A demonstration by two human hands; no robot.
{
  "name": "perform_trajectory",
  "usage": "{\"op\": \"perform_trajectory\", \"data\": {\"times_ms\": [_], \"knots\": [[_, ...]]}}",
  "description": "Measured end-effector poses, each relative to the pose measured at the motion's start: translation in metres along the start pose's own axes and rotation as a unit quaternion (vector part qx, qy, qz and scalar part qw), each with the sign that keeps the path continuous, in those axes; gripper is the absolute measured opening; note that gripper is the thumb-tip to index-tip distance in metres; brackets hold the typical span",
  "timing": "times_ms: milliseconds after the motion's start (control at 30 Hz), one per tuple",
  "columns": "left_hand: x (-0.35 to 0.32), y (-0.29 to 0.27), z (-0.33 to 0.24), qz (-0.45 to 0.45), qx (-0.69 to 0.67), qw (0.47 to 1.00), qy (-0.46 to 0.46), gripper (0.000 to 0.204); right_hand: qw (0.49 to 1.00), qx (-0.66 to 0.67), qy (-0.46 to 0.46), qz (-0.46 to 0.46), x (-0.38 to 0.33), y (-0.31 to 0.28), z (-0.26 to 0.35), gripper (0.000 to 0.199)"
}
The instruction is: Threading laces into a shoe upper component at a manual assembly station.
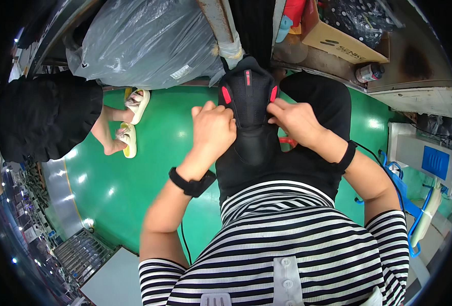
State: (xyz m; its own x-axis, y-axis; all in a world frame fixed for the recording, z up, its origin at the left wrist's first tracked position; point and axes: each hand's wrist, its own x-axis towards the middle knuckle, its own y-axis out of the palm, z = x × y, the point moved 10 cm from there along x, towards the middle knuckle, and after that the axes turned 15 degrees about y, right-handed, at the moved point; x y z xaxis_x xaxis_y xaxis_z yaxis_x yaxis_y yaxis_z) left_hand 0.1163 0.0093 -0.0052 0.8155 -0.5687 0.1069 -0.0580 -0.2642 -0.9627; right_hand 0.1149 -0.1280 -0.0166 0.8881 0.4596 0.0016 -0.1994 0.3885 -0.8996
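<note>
Both grips are closed on one item, a black shoe upper with red accents. It lies between the two grips, above the person's black trousers, with its toe end toward the wearer.

The left grip has its fingers curled in at the left edge of the upper; the fingertips are partly hidden. The right grip pinches the opposite edge between thumb and fingers, just below the right red tab. The left red tab sits above and slightly right of the left grip. Each wrist bears a black band.

Beyond the grips, a worn metal post stands at the far end of the upper. A large grey plastic bag lies ahead and left of the left grip. Ahead and right of the right grip, a rusted desk carries an open cardboard box and a small canister. Well left of the left grip, a co-worker's feet in pale slippers rest on the green floor.
</note>
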Motion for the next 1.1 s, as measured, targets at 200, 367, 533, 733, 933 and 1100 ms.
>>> {"op": "perform_trajectory", "data": {"times_ms": [200, 367, 533, 733, 933, 1100], "knots": [[0.036, -0.027, -0.037, 0.039, 0.163, 0.961, 0.221, 0.01, 0.974, -0.101, -0.197, -0.04, 0.013, -0.029, 0.026, 0.033], [0.034, -0.013, -0.02, 0.104, 0.031, 0.94, 0.322, 0.014, 0.981, -0.074, -0.144, 0.11, 0.035, 0.009, 0.008, 0.018], [0.04, 0.0, -0.014, 0.128, -0.054, 0.964, 0.228, 0.017, 0.99, 0.046, -0.005, 0.134, 0.031, 0.017, -0.01, 0.015], [0.044, 0.012, -0.01, 0.126, -0.031, 0.979, 0.156, 0.014, 0.986, 0.123, 0.1, 0.05, 0.033, 0.014, -0.023, 0.008], [0.029, -0.039, 0.009, -0.177, -0.267, 0.946, 0.051, 0.005, 0.926, 0.375, 0.029, -0.042, -0.001, -0.043, 0.05, 0.013], [0.017, -0.056, 0.003, -0.232, -0.274, 0.932, -0.05, 0.012, 0.696, 0.682, 0.057, 0.216, 0.031, 0.01, 0.035, 0.017]]}}
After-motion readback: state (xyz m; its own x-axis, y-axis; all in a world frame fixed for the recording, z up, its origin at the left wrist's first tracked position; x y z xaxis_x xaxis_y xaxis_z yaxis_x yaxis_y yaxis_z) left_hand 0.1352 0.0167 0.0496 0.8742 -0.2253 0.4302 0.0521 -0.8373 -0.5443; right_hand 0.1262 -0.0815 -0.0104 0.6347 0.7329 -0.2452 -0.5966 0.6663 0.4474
